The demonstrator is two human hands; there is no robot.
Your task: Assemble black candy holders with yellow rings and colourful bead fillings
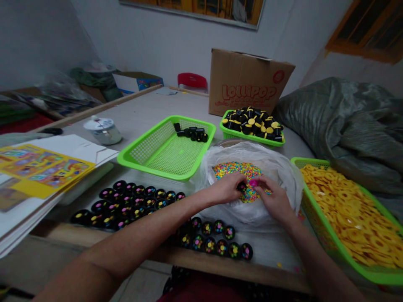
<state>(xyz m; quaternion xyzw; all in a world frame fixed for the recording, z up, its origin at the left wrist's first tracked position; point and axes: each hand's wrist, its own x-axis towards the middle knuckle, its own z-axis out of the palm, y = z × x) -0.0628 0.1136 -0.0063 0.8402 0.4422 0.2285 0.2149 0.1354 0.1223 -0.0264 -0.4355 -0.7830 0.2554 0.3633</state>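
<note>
My left hand (231, 187) is closed around a small black cup (242, 186) above a heap of tiny multicoloured candy balls (233, 167). Close beside it, my right hand (274, 198) pinches a small bright pink piece (253, 183), perhaps a little scoop or cap; its exact kind is unclear. The candy balls lie in a round bowl lined with a clear plastic bag (283, 174). Rows of black cups (209, 244) with coloured candies inside stand along the table's near edge, some hidden under my left forearm.
A green basket (151, 167) holds a few black cups. Behind the bag, another basket (252, 140) is heaped with black-and-yellow pieces. Yellow rings (352, 214) fill a basket at right. A cardboard box (248, 84), lidded mug (102, 130), printed sheets (47, 167) and large sack (343, 121) surround them.
</note>
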